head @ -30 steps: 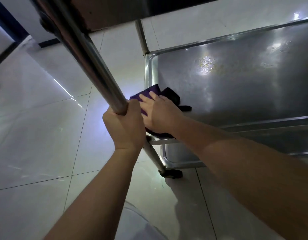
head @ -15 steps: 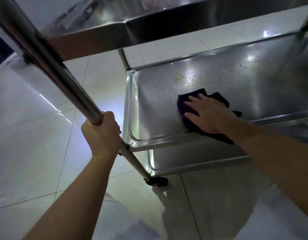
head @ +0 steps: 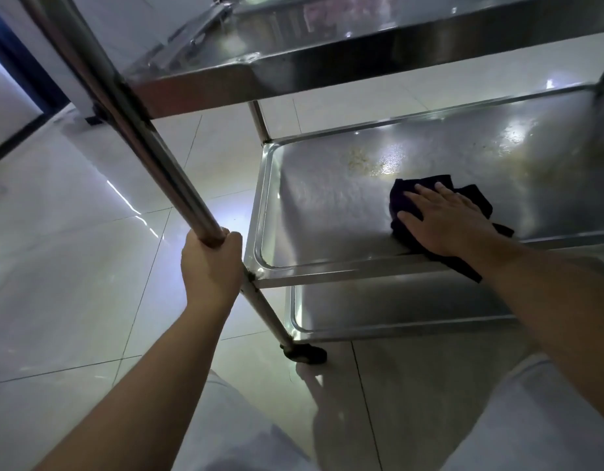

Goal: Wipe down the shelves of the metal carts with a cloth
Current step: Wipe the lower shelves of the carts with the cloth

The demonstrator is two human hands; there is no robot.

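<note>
A right hand (head: 445,224), fingers flat and spread, presses a dark cloth (head: 406,198) onto the near edge of a metal cart's middle shelf (head: 328,198), arm extended; at left, the left hand (head: 210,266) grips the cart's upright pole (head: 151,144).

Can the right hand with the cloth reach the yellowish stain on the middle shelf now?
Probably yes. The right hand presses the cloth flat on the middle shelf, and the stain lies just beyond it, with only bare metal between.
</note>
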